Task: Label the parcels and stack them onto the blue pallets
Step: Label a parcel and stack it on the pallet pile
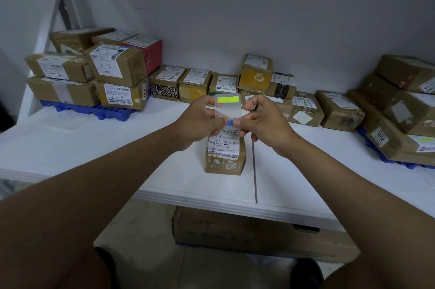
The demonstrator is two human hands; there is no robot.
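Observation:
A small brown parcel [224, 154] with a white shipping label marked "1-3" stands on the white table [94, 138] in front of me. Above it my left hand [200, 121] and my right hand [263, 121] hold a translucent label sheet [227, 110] that carries a yellow-green sticker near its top. The fingertips of both hands pinch a small blue sticker [229, 122] at the sheet's lower edge. A blue pallet [89, 110] at the left bears stacked parcels. Another blue pallet [400, 163] at the right bears more.
A row of several labelled parcels [195, 86] lines the back wall between the two pallets. A large cardboard box [247, 234] sits on the floor under the table. A seam [254, 171] runs through the tabletop right of the parcel.

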